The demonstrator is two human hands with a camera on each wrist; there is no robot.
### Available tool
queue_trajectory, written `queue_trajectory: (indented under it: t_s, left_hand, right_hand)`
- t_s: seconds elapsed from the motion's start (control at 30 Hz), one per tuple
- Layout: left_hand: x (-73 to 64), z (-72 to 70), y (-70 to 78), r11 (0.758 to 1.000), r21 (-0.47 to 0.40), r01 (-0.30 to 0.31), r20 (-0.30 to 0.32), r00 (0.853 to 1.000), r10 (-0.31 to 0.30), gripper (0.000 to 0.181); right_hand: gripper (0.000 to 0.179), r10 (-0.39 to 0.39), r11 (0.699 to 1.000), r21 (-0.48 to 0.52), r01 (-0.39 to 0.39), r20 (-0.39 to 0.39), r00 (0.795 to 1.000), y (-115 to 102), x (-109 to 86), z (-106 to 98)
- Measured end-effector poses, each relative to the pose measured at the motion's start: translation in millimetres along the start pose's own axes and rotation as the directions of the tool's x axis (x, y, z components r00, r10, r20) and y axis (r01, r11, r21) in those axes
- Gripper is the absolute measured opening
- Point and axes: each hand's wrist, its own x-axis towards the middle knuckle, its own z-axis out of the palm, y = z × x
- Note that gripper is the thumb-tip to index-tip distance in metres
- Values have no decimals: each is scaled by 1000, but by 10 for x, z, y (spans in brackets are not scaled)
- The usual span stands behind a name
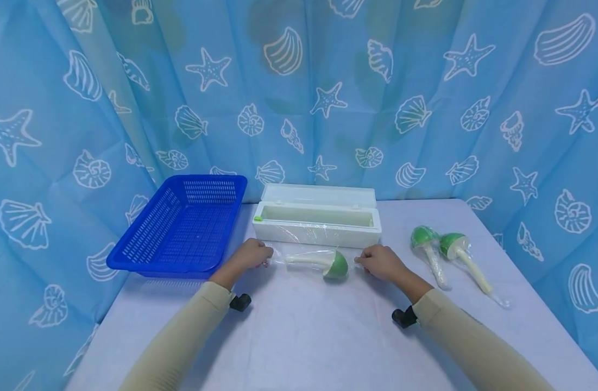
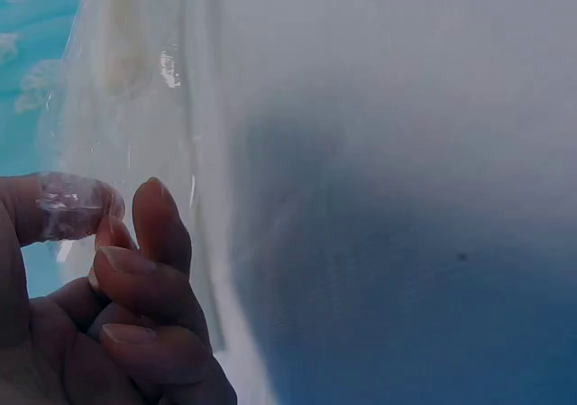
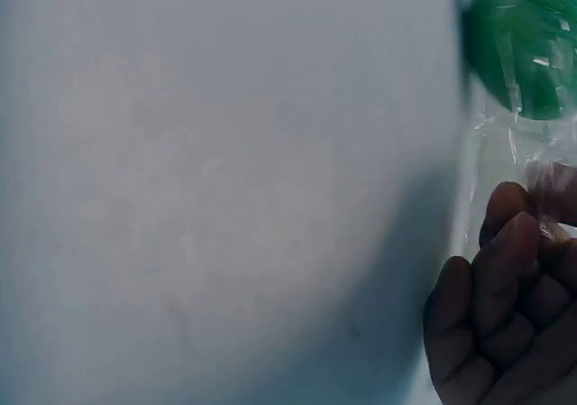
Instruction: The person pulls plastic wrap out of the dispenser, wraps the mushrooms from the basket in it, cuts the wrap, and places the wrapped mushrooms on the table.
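A mushroom-shaped piece with a green cap (image 1: pixel 336 265) and a pale stem (image 1: pixel 306 260) lies sideways in clear plastic film, between my two hands. My left hand (image 1: pixel 252 253) pinches the film beyond the stem end. In the left wrist view, shiny film (image 2: pixel 72 205) clings around one finger, and the stem tip (image 2: pixel 122 40) shows through the plastic. On the cap side, my right hand (image 1: pixel 383 263) pinches the gathered film. The right wrist view shows the green cap (image 3: pixel 527 49) just past those fingers, with wrinkled plastic (image 3: pixel 514 143) between.
Behind stands a white lidded box (image 1: pixel 318 235), its lid (image 1: pixel 323 194) raised, with a green tab at its left. A blue plastic basket (image 1: pixel 220 244) is at the left. Two more film-wrapped mushroom pieces (image 1: pixel 435 264) lie at the right. A blue curtain (image 1: pixel 289 136) hangs behind the table.
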Motion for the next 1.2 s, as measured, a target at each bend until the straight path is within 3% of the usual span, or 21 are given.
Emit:
queue_trajectory:
  t_s: [0.07,0.2,0.37,0.5,0.6,0.7,0.83,0.93,1.07,1.2]
  left_hand:
    - [85,32,2,1000,16,-4,1,1000,4,19]
    - [218,91,-3,992,128,-20,19,1000,17,20]
    - [238,134,17,958,279,-67,30,998,61,20]
    - [215,139,40,954,294,-56,3,998,58,28]
    - [218,144,24,962,271,-42,-13,999,48,31]
    - [222,164,-23,966,249,-73,19,997,71,27]
    - [183,134,-114,976,170,-138,75,989,126,25]
    - [120,93,-168,984,79,-162,98,983,154,24]
    - [40,24,-215,986,-31,-165,126,978,168,22]
    - [-15,-39,-220,985,-61,-163,142,975,170,24]
  right_hand:
    - [34,-10,999,-50,10,4,1000,35,76,22]
    - [34,-29,981,-194,30,10,1000,28,176,44]
    - [30,-12,949,-316,22,34,999,-73,195,20]
    - [33,12,917,-399,13,60,998,-60,210,6]
    - [39,-13,891,-451,47,78,997,-7,229,3]
    - [43,-10,923,-381,46,95,995,53,243,-11]
    - [43,37,986,-165,-24,82,996,88,259,-46]
    - [40,34,997,-68,-30,60,998,96,247,-61]
    - [37,-25,999,-44,26,26,999,70,223,-62]
    - [38,-53,998,-25,53,11,999,89,234,-62]
